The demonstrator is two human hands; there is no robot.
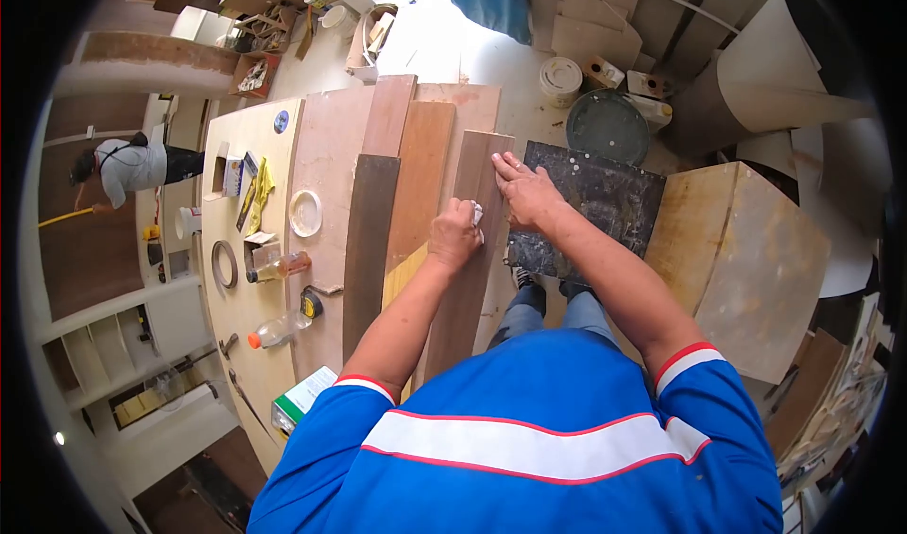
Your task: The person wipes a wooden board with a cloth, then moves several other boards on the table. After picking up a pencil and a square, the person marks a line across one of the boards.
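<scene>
A long brown wooden board (480,170) lies lengthwise in front of me, along the table's right side. My left hand (455,234) is closed around a crumpled white cloth (477,213) and presses it to the board's face; most of the cloth is hidden by the fingers. On the board's right edge rests my right hand (525,192), its fingers stretched out over the top face and its thumb not clearly seen. To the left lie an orange-brown board (425,161), a dark brown board (370,236) and a reddish board (389,113).
The worktable (326,128) bears a bottle of amber liquid (282,267), a clear bottle (281,329), a tape measure (311,302), a white lid (305,214) and a can (304,397). Right stand a stained black panel (595,198) and a wooden box (718,250). A person (137,165) works far left.
</scene>
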